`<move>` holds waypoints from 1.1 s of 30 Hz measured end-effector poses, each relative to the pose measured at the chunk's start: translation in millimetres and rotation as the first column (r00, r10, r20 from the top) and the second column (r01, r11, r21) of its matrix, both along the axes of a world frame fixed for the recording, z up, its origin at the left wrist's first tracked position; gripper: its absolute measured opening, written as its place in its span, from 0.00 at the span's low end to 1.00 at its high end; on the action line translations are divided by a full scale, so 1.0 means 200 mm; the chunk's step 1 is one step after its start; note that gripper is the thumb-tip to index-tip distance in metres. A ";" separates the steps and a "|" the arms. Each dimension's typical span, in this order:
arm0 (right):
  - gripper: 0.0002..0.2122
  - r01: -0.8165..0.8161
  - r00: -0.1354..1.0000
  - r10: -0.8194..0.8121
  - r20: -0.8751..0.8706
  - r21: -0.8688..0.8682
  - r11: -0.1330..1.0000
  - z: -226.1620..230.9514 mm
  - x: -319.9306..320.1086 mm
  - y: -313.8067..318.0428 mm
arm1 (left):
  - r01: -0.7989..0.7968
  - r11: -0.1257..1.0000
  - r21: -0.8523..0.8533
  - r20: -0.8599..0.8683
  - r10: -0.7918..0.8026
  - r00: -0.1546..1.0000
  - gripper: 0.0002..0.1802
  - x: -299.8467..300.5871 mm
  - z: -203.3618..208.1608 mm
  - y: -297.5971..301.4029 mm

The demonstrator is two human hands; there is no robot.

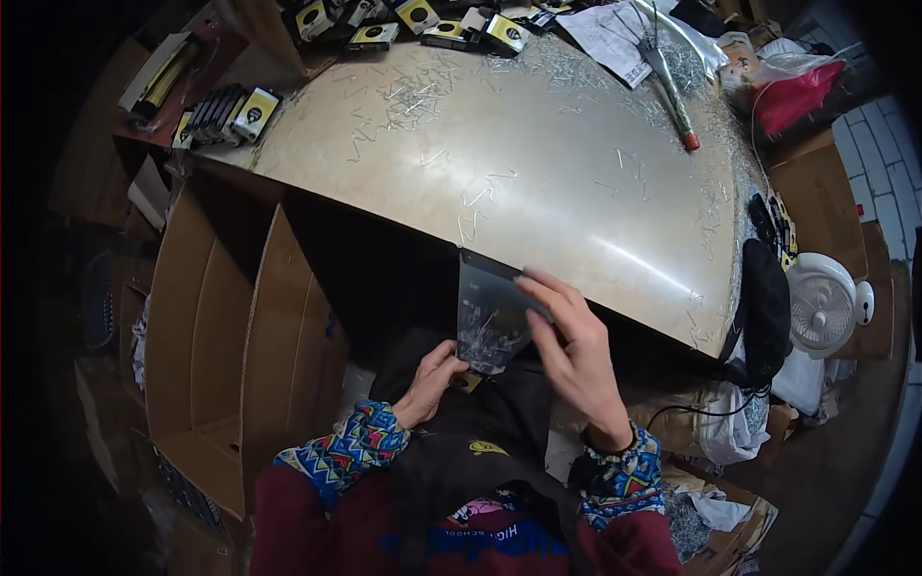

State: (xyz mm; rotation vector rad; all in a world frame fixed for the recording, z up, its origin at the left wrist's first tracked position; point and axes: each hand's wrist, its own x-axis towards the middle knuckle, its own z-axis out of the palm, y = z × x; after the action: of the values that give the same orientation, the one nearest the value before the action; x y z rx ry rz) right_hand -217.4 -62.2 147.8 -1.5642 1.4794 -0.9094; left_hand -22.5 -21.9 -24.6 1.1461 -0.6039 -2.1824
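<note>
A small translucent plastic bag (485, 322) with thin metal pieces inside stands above my lap, just below the table's near edge. My left hand (429, 387) is closed on the bag's lower left corner, thumb and fingers pinching it. My right hand (579, 350) is at the bag's upper right side, its fingers stretched out and the thumb apart from them. Those fingertips touch or nearly touch the bag, whose right edge they partly hide. Under the bag a bit of a yellow and black item (467, 381) shows.
Bent metal wire hooks (413, 101) lie scattered over the pale table (538, 134). Yellow and black small boxes (375, 36) crowd its far edge. A wire-pronged tool (667, 86) lies far right. Open cardboard boxes (259, 355) stand left; a white fan (821, 305) is right.
</note>
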 end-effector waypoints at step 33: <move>0.25 -0.138 0.987 0.107 -0.117 -0.300 0.944 -0.22 0.03 0.02 | 0.340 0.471 -0.814 0.520 0.331 0.787 0.40 -0.09 0.45 -0.22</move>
State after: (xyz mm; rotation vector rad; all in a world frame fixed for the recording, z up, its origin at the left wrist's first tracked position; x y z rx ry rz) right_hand -212.0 -57.4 104.7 -1.9309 1.3359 -1.0397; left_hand -40.7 -65.2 65.6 1.1647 -1.7876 -1.0071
